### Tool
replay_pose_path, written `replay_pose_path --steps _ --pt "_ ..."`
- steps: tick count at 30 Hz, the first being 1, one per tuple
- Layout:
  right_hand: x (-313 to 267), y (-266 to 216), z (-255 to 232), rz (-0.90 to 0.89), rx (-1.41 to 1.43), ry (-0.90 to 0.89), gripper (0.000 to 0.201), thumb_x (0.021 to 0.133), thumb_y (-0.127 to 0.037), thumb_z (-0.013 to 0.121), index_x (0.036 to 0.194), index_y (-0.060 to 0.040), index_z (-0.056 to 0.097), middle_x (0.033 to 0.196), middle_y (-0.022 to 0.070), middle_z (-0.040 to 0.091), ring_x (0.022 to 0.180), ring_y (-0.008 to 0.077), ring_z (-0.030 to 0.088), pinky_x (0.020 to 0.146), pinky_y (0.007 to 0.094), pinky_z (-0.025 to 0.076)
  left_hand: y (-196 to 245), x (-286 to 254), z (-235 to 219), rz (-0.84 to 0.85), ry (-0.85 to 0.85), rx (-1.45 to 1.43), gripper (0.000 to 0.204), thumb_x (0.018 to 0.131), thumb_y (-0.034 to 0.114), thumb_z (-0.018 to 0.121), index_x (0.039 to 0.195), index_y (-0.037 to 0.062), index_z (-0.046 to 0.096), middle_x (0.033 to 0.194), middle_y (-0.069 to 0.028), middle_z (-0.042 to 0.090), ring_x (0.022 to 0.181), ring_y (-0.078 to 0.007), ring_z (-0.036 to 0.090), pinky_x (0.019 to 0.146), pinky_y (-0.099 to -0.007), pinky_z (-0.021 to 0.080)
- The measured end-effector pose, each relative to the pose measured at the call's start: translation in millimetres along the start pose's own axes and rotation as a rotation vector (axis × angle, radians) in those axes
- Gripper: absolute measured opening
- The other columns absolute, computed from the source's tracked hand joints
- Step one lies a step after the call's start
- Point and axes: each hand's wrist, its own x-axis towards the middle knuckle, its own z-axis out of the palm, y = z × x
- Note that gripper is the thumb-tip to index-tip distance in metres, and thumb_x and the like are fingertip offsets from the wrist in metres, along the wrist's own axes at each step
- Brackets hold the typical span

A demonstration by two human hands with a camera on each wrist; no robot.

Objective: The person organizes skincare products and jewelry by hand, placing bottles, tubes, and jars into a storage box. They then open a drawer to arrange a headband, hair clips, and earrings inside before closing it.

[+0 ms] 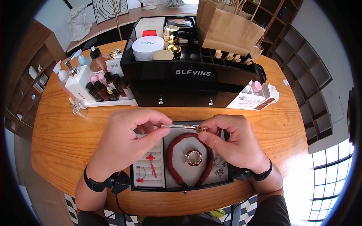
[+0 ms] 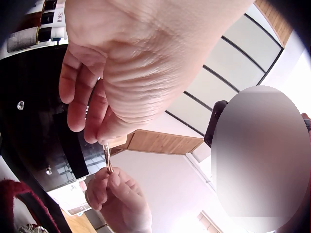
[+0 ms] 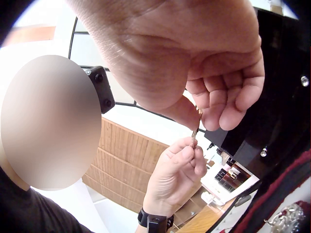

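Above an open jewellery tray (image 1: 151,188), both hands hold a slim gold hair clip (image 1: 183,127) level, one at each end. The left hand (image 1: 126,139) pinches its sparkly left end between thumb and index finger. At the other end, the thumb and index finger of the right hand (image 1: 237,143) grip the clip. Below it in the tray lies a dark red headband (image 1: 171,160), with a round gold-and-red ornament (image 1: 189,163) inside its curve. Red tasselled earrings (image 1: 152,165) rest on the padded rolls at left. Silver pieces (image 1: 220,171) lie beside the right wrist.
A black BLEVINS organizer (image 1: 184,84) with drawers stands behind the hands, carrying jars and boxes. Brown paper bags (image 1: 230,30) are at its back right. Bottles (image 1: 102,90) crowd a white holder at left; a white box (image 1: 247,100) stands at right.
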Motion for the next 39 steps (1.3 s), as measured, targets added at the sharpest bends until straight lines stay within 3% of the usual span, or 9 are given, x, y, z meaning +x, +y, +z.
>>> replay_pose_path --steps 10,18,39 --pt "-0.3 0.1 0.5 0.026 0.045 0.000 0.019 0.101 -0.015 0.074 0.104 0.0039 0.075 0.074 0.0065 0.071 0.066 0.0065 0.062 0.059 0.0258 0.050 -1.0 0.3 0.1 -0.006 0.000 0.015 0.014 0.090 0.003 0.080 0.104 0.0005 0.079 0.092 -0.0037 0.077 0.077 -0.0083 0.065 0.071 -0.0242 0.052" --pt "-0.6 1.5 -1.7 0.116 0.126 -0.067 0.025 0.107 -0.017 0.067 0.101 0.0061 0.073 0.070 0.0041 0.062 0.066 0.0060 0.049 0.056 0.0281 0.043 -1.7 0.1 1.1 0.035 0.002 0.024 0.015 0.092 0.006 0.080 0.106 0.0005 0.079 0.092 -0.0050 0.078 0.076 -0.0086 0.064 0.070 -0.0240 0.051" --pt "-0.4 -2.0 -8.3 0.194 0.230 -0.125 0.017 0.102 -0.013 0.072 0.101 0.0030 0.076 0.077 0.0001 0.068 0.072 0.0044 0.054 0.063 0.0253 0.046 -3.3 0.4 1.2 0.061 0.000 0.014 0.015 0.091 0.003 0.081 0.105 0.0009 0.080 0.093 -0.0062 0.078 0.076 -0.0097 0.067 0.070 -0.0245 0.053"
